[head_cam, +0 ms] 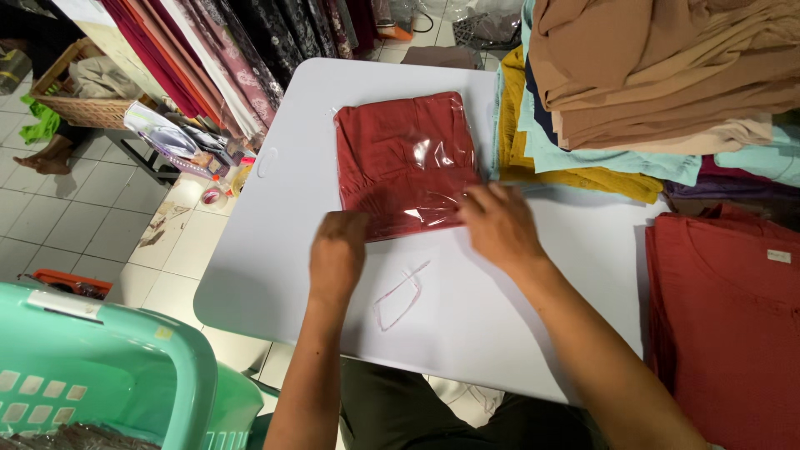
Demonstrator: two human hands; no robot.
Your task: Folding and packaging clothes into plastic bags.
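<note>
Both hands press the near edge of the red bagged shirt [406, 160] at centre of the white counter [275, 250]: left hand [337, 252] curled in a loose grip, right hand [498, 223] flat with fingers spread.

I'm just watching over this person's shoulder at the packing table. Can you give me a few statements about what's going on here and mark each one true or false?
1. Both hands, left hand and right hand, rest on the near edge of the bagged red garment. True.
2. The bagged garment is blue. False: it is dark red, inside clear plastic.
3. It lies on a white table. True.
4. The green laundry basket stands on the table. False: it is beside the table, lower left.
5. Folded clothes are stacked at the far right. True.
</note>
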